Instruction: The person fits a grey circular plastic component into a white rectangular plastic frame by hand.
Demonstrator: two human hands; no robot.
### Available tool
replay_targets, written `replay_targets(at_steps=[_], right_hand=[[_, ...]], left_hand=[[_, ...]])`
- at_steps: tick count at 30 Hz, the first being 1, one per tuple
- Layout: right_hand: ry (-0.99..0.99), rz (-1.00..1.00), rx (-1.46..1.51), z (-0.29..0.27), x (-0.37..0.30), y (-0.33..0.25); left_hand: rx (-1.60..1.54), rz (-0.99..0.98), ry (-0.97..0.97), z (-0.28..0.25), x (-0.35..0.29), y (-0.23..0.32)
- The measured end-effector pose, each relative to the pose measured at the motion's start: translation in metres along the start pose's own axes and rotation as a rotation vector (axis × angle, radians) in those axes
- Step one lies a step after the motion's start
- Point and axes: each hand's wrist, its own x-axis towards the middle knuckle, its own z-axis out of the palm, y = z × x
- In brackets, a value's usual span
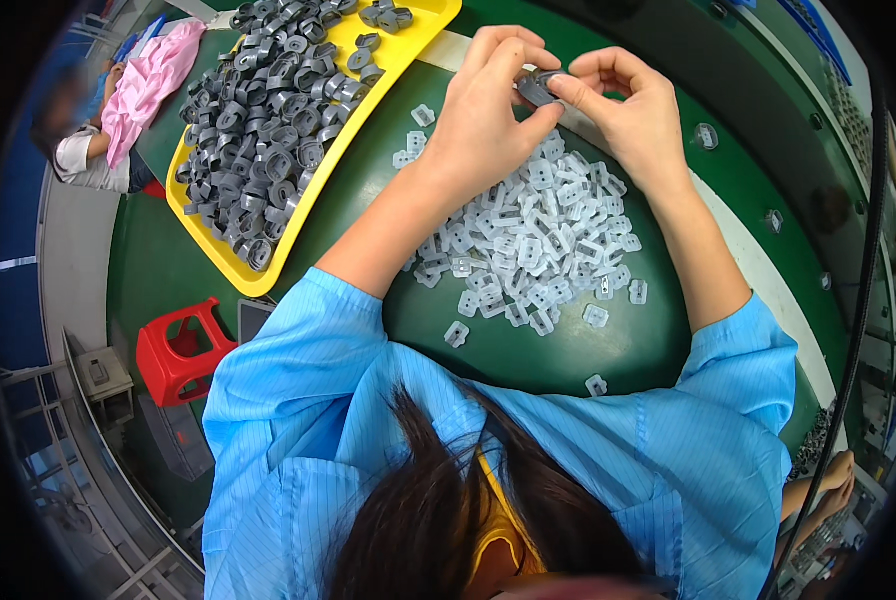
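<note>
Between my two hands, at the far side of the green table, is a small dark grey plastic part (538, 88). My left hand (493, 105) grips it between thumb and fingers. My right hand (623, 105) pinches at its right side with thumb and index finger; whether a second piece sits in that pinch is hidden. Below the hands lies a heap of small translucent white plastic pieces (538, 235), with a few loose ones around it. To the left a yellow tray (303, 228) holds a pile of similar grey plastic parts (258, 130).
A green belt (758, 190) with spaced-out translucent pieces runs past the table's far right side. A red stool (183, 350) stands at lower left. Another person with a pink cloth (153, 85) is at upper left; another person's hands (833, 485) show at lower right.
</note>
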Motion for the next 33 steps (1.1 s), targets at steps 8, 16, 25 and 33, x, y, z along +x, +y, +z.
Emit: replay_targets(at_steps=[8, 16, 25, 33], right_hand=[[-0.223, 0.284, 0.431, -0.012, 0.008, 0.011], [-0.216, 0.477, 0.667, -0.005, -0.002, 0.003], [-0.183, 0.403, 0.581, -0.007, 0.002, 0.001], [-0.297, 0.414, 0.288, -0.019, 0.006, -0.005]], left_hand=[[0.050, 0.065, -0.053, -0.004, 0.001, 0.002], [-0.048, 0.075, 0.030, 0.001, -0.003, -0.005], [0.037, 0.214, 0.082, 0.003, -0.001, -0.009], [0.074, 0.172, -0.125, -0.006, 0.002, -0.006]])
